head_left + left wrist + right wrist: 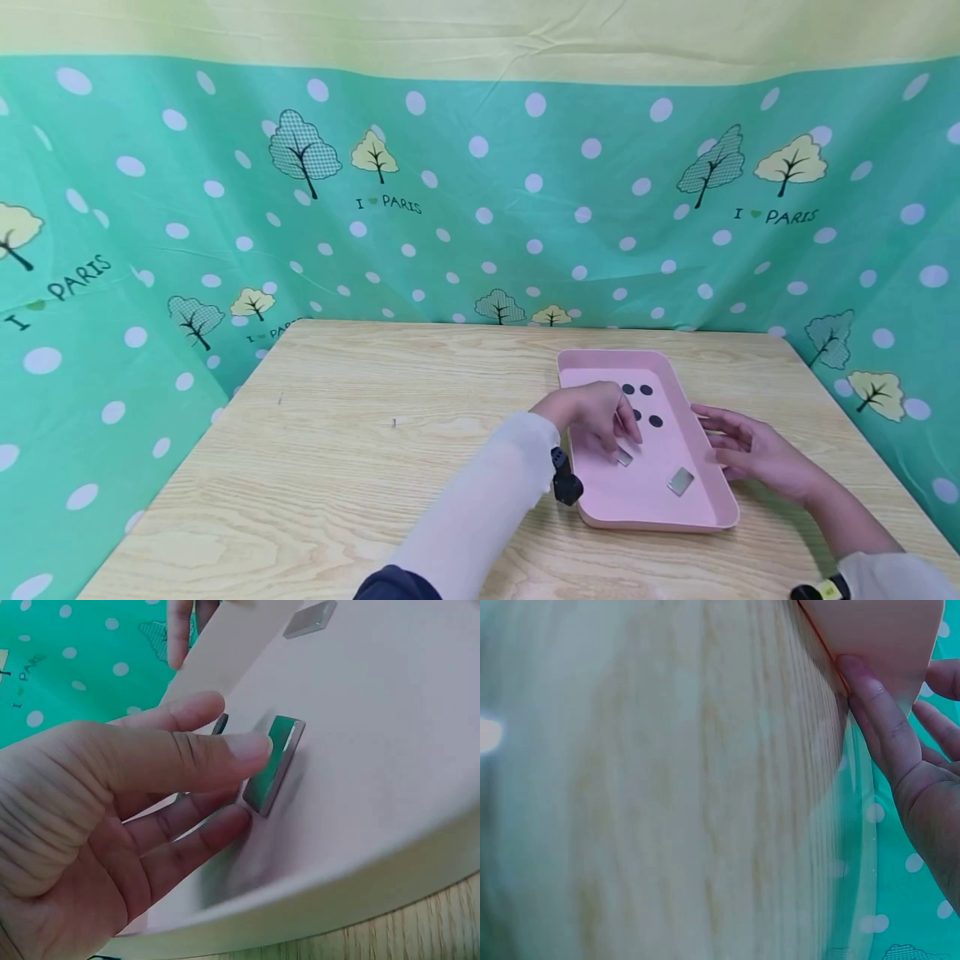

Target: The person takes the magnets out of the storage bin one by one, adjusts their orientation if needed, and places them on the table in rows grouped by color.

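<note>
Left hand (600,412) bends over a shiny block (276,769), grip unclear, in the pink tray (637,498) near the table's (322,450) right edge, as the loose-fingered right hand (759,450) touches the tray and the likely light, stiff, slick block invites a pinch by its long edges.

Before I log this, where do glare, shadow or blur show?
Head view: soft shadow on the table near the right hand; left wrist view: the metal block shows green, likely reflecting the curtain; right wrist view: bright glare spot at the left edge, table grain soft nearby.
</note>
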A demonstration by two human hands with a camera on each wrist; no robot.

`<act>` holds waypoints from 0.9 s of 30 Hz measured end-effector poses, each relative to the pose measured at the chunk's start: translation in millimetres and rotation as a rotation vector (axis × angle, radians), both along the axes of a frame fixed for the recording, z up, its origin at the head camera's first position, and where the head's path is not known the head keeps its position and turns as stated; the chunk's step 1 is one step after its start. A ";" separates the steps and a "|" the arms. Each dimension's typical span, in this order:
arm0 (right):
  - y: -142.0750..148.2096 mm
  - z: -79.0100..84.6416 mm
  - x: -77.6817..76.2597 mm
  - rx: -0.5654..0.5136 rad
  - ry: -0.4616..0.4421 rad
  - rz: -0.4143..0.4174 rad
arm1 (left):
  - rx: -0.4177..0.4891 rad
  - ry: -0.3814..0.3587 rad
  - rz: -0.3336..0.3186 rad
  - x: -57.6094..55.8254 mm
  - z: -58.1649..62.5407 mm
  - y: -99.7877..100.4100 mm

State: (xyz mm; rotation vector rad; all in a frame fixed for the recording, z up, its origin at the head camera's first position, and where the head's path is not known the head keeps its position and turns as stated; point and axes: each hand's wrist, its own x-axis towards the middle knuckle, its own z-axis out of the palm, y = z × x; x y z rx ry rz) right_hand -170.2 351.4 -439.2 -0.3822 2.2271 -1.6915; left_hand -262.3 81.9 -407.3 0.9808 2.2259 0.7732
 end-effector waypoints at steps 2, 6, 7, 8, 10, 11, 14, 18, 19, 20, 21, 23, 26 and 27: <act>0.2 -0.1 -0.2 0.011 -0.001 -0.007 | -0.009 0.013 0.007 0.4 -1.2 -0.7; 0.8 -1.1 -0.4 0.009 -0.001 -0.007 | -0.045 0.056 0.016 1.3 -2.9 -1.1; 0.9 -1.4 -0.4 0.006 -0.001 -0.007 | -0.047 0.059 0.022 1.6 -3.2 -1.1; 1.0 -1.7 -0.4 0.002 -0.001 -0.005 | -0.047 0.064 0.020 1.7 -3.6 -0.9; 1.2 -1.9 -0.5 -0.001 -0.001 -0.005 | -0.043 0.061 0.021 1.8 -4.6 -0.4; 1.2 -1.8 -0.5 -0.001 0.000 -0.005 | -0.037 0.053 0.026 1.9 -4.9 -0.3; 1.0 -0.8 -0.5 0.009 -0.003 -0.011 | -0.027 0.027 0.037 2.9 -5.1 -0.6; 0.7 0.2 -0.3 0.016 -0.007 -0.019 | -0.043 0.023 0.043 4.6 -4.4 -1.0; 0.7 0.1 -0.3 0.014 -0.007 -0.019 | -0.052 0.031 0.040 5.0 -4.1 -0.8; 0.7 0.0 -0.3 0.011 -0.009 -0.017 | -0.064 0.042 0.037 5.4 -3.8 -0.6; 0.8 -0.2 -0.3 0.007 -0.010 -0.015 | -0.072 0.050 0.033 5.8 -3.6 -0.4; 0.9 -0.7 -0.3 -0.002 -0.009 -0.011 | -0.089 0.068 0.026 6.7 -3.3 -0.1; 0.9 -1.2 -0.2 -0.015 -0.007 -0.005 | -0.115 0.090 0.020 8.0 -3.7 0.2; 0.9 -1.4 -0.2 -0.018 -0.005 -0.002 | -0.120 0.097 0.016 8.3 -3.9 0.0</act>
